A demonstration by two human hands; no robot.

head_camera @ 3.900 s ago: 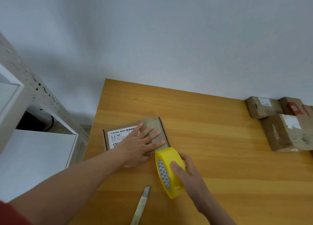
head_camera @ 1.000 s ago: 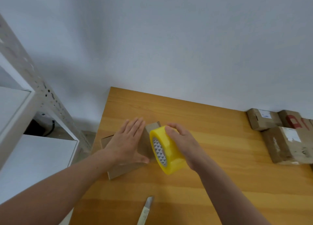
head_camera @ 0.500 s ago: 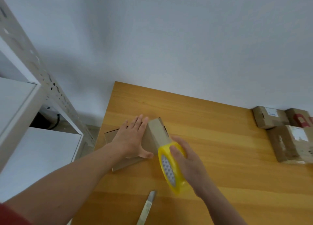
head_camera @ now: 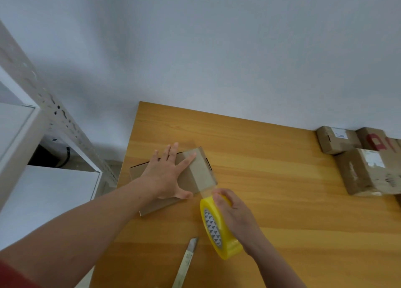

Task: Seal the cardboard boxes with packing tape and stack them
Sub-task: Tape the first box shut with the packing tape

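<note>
Count on table (head_camera: 271, 179): 4 boxes, 1 tape roll (head_camera: 213, 227), 1 blade (head_camera: 186, 259), 2 hands.
Boxes split 1 + 3: single box (head_camera: 200, 172) near the left edge; labelled box (head_camera: 334, 140), red-marked box (head_camera: 375, 139) and larger box (head_camera: 364, 172) bunched at the right edge. Hands: left hand (head_camera: 167, 175), right hand (head_camera: 234, 214).

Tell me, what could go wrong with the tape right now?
1. The strip is stretched from the box to the roll in the right hand. Only the flat left hand holds the box down, so a hard tug might slide or tip it.
2. The stretched strip could twist and stick crooked.
3. The knife lies close by the roll; a hand might bump it.
</note>
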